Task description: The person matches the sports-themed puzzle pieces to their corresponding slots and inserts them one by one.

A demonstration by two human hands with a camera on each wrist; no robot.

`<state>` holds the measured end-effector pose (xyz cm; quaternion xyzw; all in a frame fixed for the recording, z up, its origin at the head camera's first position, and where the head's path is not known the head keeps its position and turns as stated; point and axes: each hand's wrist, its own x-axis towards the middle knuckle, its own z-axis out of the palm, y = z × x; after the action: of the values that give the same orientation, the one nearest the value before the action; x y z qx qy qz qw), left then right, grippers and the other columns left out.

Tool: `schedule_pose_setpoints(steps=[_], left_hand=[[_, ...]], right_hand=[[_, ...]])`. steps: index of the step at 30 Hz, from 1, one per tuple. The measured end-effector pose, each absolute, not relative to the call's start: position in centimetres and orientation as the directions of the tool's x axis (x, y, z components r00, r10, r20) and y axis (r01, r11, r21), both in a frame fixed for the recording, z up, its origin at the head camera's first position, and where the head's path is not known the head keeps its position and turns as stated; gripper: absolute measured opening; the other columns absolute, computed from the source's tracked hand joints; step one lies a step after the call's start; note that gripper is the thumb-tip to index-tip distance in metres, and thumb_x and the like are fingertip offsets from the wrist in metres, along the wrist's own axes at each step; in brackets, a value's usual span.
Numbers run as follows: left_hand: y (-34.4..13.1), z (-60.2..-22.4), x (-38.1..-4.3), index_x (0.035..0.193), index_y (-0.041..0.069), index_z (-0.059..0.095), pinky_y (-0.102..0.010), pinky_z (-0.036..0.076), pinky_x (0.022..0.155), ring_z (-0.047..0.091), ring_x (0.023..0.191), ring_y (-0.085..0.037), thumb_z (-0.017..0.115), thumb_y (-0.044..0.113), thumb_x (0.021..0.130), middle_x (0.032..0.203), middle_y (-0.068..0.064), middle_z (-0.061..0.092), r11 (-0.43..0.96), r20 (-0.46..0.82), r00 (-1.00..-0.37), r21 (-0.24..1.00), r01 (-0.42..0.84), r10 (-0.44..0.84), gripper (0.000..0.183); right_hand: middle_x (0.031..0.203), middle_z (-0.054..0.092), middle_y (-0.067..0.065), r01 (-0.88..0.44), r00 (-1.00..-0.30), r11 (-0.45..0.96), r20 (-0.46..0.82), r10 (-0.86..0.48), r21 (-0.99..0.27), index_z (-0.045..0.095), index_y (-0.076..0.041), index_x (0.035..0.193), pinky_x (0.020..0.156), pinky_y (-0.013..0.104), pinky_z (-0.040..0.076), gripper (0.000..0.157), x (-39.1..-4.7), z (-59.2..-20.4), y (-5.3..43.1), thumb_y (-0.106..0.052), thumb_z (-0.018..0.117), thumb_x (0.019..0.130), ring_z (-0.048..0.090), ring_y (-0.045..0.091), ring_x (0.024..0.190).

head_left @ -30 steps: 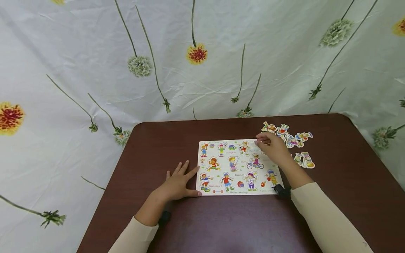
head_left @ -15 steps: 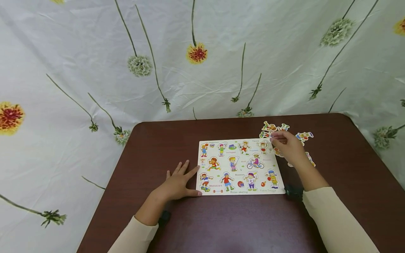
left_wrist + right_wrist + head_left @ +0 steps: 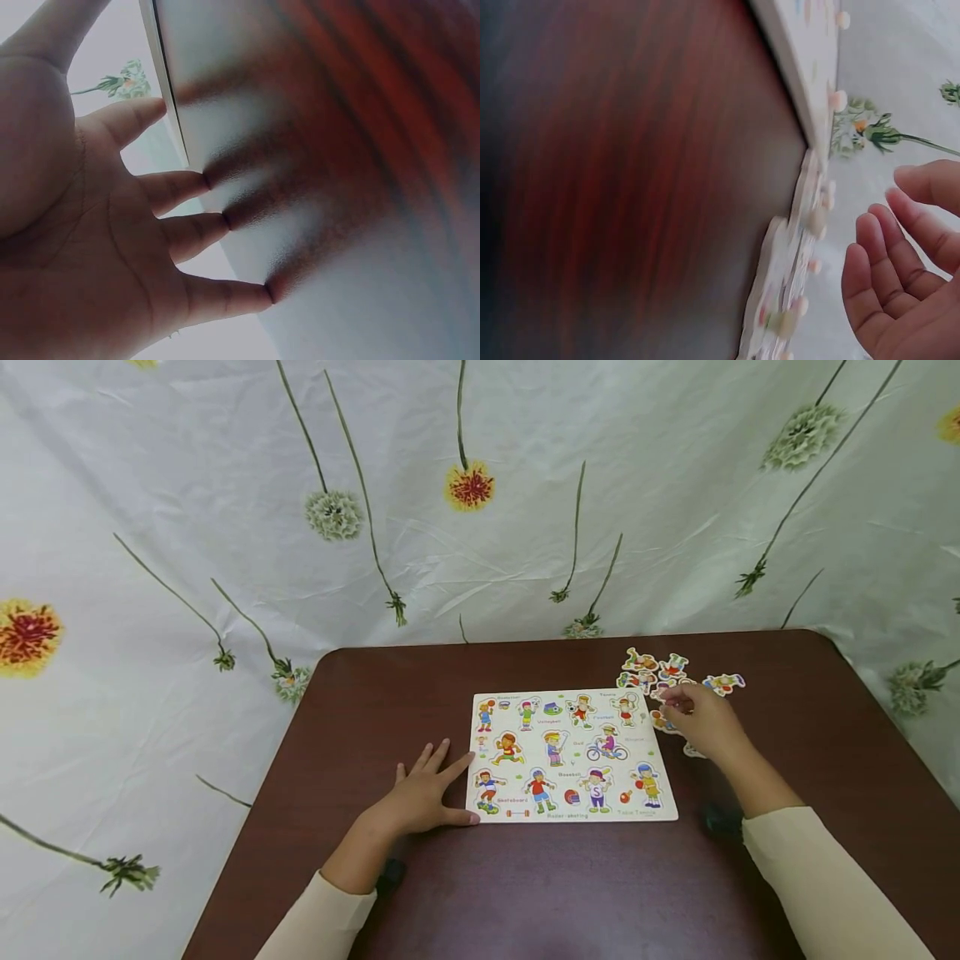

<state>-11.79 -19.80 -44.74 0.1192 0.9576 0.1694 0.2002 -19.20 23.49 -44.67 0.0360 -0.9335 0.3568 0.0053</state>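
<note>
A white puzzle board (image 3: pixel 525 762) printed with sports figures lies flat on the brown table (image 3: pixel 480 885). My left hand (image 3: pixel 416 797) rests on the table with its fingers spread, thumb and forefinger at the board's left edge. Off the board's upper right corner, my right hand (image 3: pixel 705 722) hovers over a group of loose figure-shaped puzzle pieces (image 3: pixel 641 661). In the right wrist view its fingers bend loosely with nothing between them, and small knobs (image 3: pixel 784 322) stand up from the pieces. The hand hides some of these pieces in the head view.
A piece with a figure (image 3: pixel 724 683) lies at the right of the group. Behind the table's far edge hangs a white cloth (image 3: pixel 412 443) printed with flowers.
My right hand has moved right from the board's upper right corner to over the loose pieces, uncovering the tennis figure. My left hand has stayed in place.
</note>
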Motion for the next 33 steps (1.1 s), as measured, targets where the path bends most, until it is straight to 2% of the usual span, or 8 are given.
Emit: schedule_pose_setpoints(steps=[6, 12, 22, 33], left_hand=[[-19.7, -44.8, -11.8, 0.16, 0.031, 0.03, -0.08, 0.006, 0.113, 0.003, 0.158, -0.042, 0.079, 0.058, 0.08, 0.171, -0.016, 0.01, 0.913, -0.34, -0.893, 0.376, 0.158, 0.295, 0.098], [-19.7, -44.8, -11.8, 0.161, 0.03, 0.03, -0.08, 0.006, 0.113, 0.004, 0.158, -0.042, 0.08, 0.058, 0.079, 0.171, -0.016, 0.01, 0.912, -0.337, -0.895, 0.379, 0.154, 0.291, 0.1], [-19.6, -44.9, -11.9, 0.161, 0.022, 0.03, -0.08, 0.009, 0.113, 0.005, 0.158, -0.042, 0.08, 0.06, 0.078, 0.171, -0.016, 0.012, 0.917, -0.334, -0.898, 0.367, 0.155, 0.285, 0.104], [-19.7, -44.9, -11.9, 0.161, 0.024, 0.031, -0.079, 0.007, 0.114, 0.004, 0.158, -0.041, 0.08, 0.061, 0.077, 0.171, -0.016, 0.01, 0.919, -0.339, -0.899, 0.367, 0.145, 0.277, 0.103]], right_hand=[[0.109, 0.066, 0.025, -0.108, -0.991, 0.793, 0.004, -0.132, -0.6, 0.067, 0.005, 0.115, 0.082, 0.049, 0.052, 0.026, -19.2, -45.0, 24.4, -0.013, 0.064, 0.096, 0.065, 0.037, 0.098], [0.1, 0.067, 0.021, -0.126, -0.988, 0.837, -0.011, -0.156, -0.532, 0.068, 0.005, 0.11, 0.077, 0.046, 0.048, 0.023, -19.1, -45.1, 25.0, -0.011, 0.066, 0.094, 0.061, 0.031, 0.088], [0.1, 0.068, 0.021, -0.116, -0.981, 0.853, -0.074, -0.178, -0.509, 0.069, 0.004, 0.105, 0.079, 0.049, 0.051, 0.018, -19.3, -45.3, 25.3, -0.009, 0.064, 0.094, 0.065, 0.033, 0.091], [0.096, 0.069, 0.018, -0.15, -0.977, 0.865, -0.064, -0.205, -0.478, 0.07, 0.002, 0.105, 0.077, 0.048, 0.05, 0.015, -19.4, -45.5, 25.1, -0.007, 0.064, 0.095, 0.065, 0.03, 0.089]])
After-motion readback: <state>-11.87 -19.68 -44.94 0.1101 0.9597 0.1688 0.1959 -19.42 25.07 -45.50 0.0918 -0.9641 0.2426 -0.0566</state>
